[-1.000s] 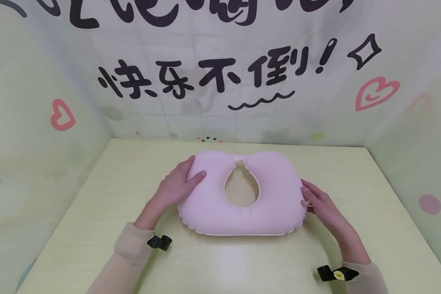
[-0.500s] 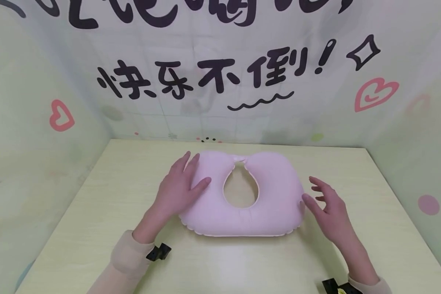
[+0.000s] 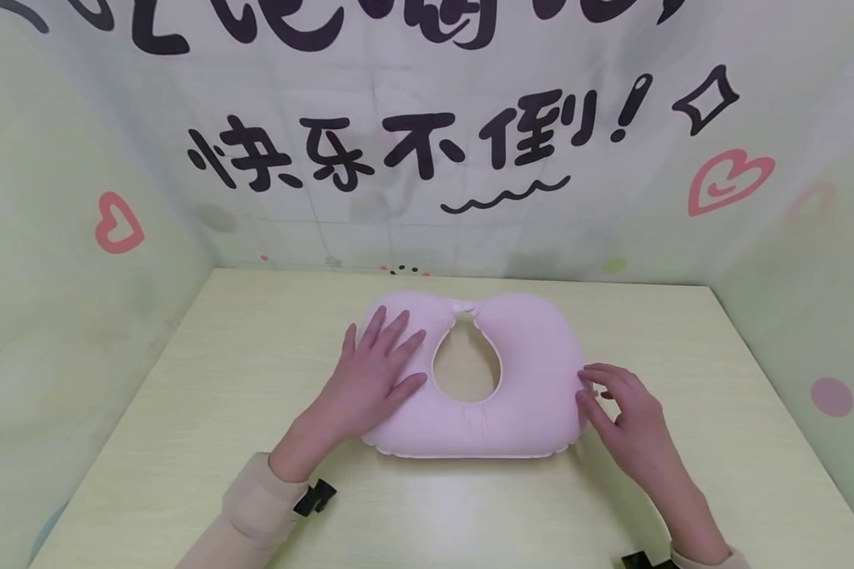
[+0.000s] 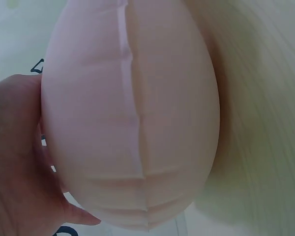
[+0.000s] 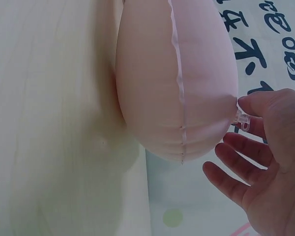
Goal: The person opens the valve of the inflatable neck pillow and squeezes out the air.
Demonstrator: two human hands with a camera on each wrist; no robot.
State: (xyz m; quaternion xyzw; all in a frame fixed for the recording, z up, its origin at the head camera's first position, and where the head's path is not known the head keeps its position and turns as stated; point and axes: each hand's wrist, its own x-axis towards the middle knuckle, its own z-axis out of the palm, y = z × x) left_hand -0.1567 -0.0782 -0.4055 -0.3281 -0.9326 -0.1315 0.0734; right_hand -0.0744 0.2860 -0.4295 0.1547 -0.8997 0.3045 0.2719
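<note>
A puffed-up pink inflatable neck pillow [image 3: 534, 340], with a teardrop hole in its middle, lies on the table. My left hand [image 3: 370, 379] rests flat on its left lobe, fingers spread and straight. In the left wrist view the pillow's rounded, seamed edge [image 4: 132, 118] hides part of that hand [image 4: 19, 157]. At the pillow's right edge is my right hand [image 3: 629, 423], thumb and index fingertips against the surface. Between them a small clear air valve [image 5: 242, 120] sticks out, shown in the right wrist view; the other fingers of that hand [image 5: 270, 162] are loosely bent and apart.
The pale wood-look table [image 3: 427, 506] reaches back to a printed cloth wall [image 3: 313, 237] with black lettering and hearts. Similar cloth sides stand left [image 3: 57, 332] and right [image 3: 811, 316]. Small black cameras [image 3: 315, 498] are strapped at both wrists.
My left hand has shifted from the pillow's left edge onto its top, fingers spreading. The right hand let go of the edge, drew back, then returned to the valve. The pillow has barely moved.
</note>
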